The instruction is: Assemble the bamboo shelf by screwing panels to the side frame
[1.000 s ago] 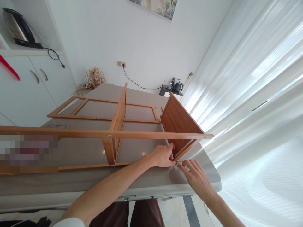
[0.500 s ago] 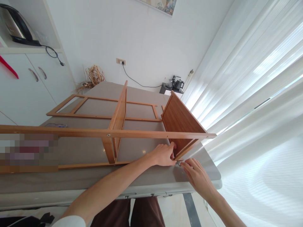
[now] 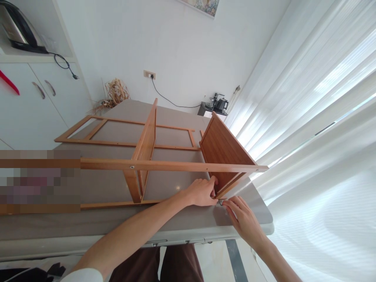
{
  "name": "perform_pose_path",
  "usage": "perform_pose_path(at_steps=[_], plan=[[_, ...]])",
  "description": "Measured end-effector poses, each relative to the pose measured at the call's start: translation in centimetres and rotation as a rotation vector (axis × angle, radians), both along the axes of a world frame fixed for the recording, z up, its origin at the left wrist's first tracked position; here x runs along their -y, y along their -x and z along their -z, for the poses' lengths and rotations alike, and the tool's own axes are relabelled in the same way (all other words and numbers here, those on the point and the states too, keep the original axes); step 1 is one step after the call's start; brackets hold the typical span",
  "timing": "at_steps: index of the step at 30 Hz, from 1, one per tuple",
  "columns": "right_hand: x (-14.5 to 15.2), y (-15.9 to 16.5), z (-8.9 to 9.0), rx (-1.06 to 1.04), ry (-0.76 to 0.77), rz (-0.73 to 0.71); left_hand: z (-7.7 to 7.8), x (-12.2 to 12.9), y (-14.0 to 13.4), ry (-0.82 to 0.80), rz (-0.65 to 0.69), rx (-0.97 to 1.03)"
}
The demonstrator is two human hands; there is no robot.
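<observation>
A wooden shelf frame lies on its side, its long upper rail (image 3: 182,167) running across the view. The right-hand shelf panel (image 3: 225,143) and the middle shelf panel (image 3: 149,135) stand between its sides. My left hand (image 3: 202,192) is closed around the lower front rail at the right-hand panel's lower corner. Just right of it, my right hand (image 3: 243,214) pinches a small, thin metal hex key (image 3: 220,202) against that corner. The key's tip and the fastener are hidden.
The frame rests on a grey table (image 3: 176,156) with a rounded right corner. Behind the frame's front side lies an open wooden side frame (image 3: 119,144). White curtains (image 3: 317,164) hang at the right. Dried stalks (image 3: 114,93) and a kettle (image 3: 19,29) are farther left.
The view has shifted slightly. My right hand has moved a little at the corner with the hex key; my left hand keeps its grip.
</observation>
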State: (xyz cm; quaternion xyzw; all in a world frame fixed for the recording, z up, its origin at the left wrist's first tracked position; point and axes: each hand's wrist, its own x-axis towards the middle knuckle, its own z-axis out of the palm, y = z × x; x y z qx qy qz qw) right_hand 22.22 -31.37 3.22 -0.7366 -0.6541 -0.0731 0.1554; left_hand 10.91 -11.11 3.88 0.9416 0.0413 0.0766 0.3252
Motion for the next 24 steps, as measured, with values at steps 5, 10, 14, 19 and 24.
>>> perform_pose_path(at_steps=[5, 10, 14, 19, 24], plan=[[-0.1, 0.3, -0.3, 0.191, -0.061, -0.021, -0.5, 0.0, 0.2, 0.003, 0.002, -0.030], [0.2, 0.8, 0.2, 0.358, -0.137, 0.027, -0.8, 0.0, 0.3, 0.000, 0.008, -0.023], [0.5, 1.1, 0.9, 0.311, -0.227, 0.081, -0.8, 0.0, 0.3, 0.011, 0.000, 0.004], [0.3, 1.8, 1.6, 0.193, -0.229, 0.123, -1.3, 0.2, 0.4, 0.010, -0.012, -0.026], [0.0, 1.7, 2.0, 0.109, -0.205, 0.128, -1.3, 0.2, 0.4, 0.005, -0.018, -0.009]])
